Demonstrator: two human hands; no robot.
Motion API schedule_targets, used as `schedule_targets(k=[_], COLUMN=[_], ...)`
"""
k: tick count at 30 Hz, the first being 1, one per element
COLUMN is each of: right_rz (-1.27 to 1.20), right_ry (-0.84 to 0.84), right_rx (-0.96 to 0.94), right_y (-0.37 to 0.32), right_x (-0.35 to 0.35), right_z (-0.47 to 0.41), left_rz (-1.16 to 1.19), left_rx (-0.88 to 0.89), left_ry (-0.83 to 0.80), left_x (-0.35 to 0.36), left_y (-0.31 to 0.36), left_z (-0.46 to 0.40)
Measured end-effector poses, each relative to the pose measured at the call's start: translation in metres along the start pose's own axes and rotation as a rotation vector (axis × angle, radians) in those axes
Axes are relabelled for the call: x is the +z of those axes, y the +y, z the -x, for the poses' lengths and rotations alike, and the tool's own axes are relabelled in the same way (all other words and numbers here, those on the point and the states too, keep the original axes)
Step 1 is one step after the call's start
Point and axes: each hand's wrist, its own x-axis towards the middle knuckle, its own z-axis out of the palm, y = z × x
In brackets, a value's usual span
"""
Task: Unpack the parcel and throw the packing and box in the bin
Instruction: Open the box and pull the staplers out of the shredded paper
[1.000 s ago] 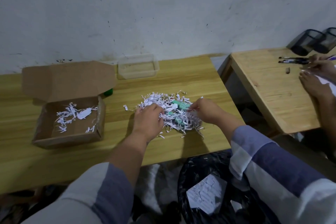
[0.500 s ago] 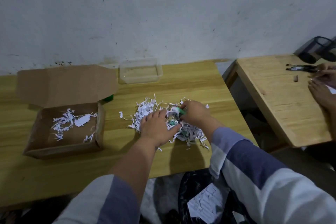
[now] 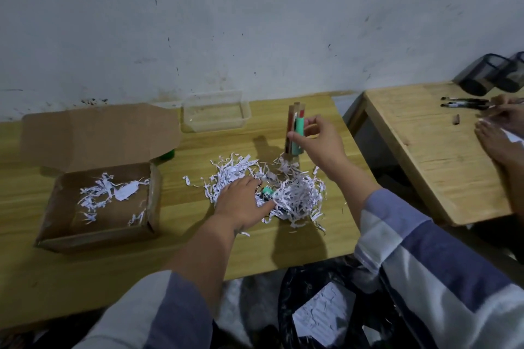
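A heap of white shredded paper [image 3: 295, 193] lies on the wooden table [image 3: 85, 278]. My left hand [image 3: 241, 204] rests flat on the heap's left side, fingers spread. A small green item [image 3: 266, 192] shows in the shreds beside its fingers. My right hand [image 3: 317, 142] is raised above the heap, shut on a bundle of a teal marker and brown sticks [image 3: 296, 133] held upright. The open cardboard box [image 3: 93, 238] stands to the left with a few shreds [image 3: 110, 193] inside. The black bin bag [image 3: 292, 292] with paper in it sits below the table's front edge.
A clear plastic container [image 3: 216, 114] stands at the back by the wall. A green object [image 3: 167, 154] peeks out behind the box flap. On a second table [image 3: 442, 167] to the right, another person's hands [image 3: 493, 139] work near pens [image 3: 465, 102] and black mesh holders [image 3: 487, 73].
My right hand has lifted out of the shreds, up and to the right, carrying the marker and sticks. My left hand stays on the heap.
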Motion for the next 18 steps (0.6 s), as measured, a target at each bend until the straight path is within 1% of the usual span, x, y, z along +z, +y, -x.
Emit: schedule_targets(k=[2, 4, 8, 12, 16, 18], right_rz=[0.032, 0.138, 0.373, 0.523, 0.547, 0.546], right_ry=[0.079, 0.112, 0.077, 0.043, 0.009, 0.027], right_rx=[-0.018, 0.002, 0.085, 0.187, 0.236, 0.233], right_y=[0.001, 0.007, 0.028, 0.040, 0.049, 0.050], right_x=[-0.001, 0.000, 0.003, 0.012, 0.021, 0.022], right_z=[-0.008, -0.020, -0.047, -0.072, -0.086, -0.086], left_rz=[-0.001, -0.007, -0.029, -0.037, -0.049, -0.057], left_rx=[0.005, 0.012, 0.017, 0.019, 0.023, 0.030], left_ry=[0.004, 0.017, 0.038, 0.040, 0.068, 0.085], left_x=[0.001, 0.003, 0.007, 0.010, 0.013, 0.014], left_y=[-0.001, -0.001, -0.002, -0.005, -0.008, -0.008], left_z=[0.000, 0.000, 0.001, 0.001, -0.002, -0.002])
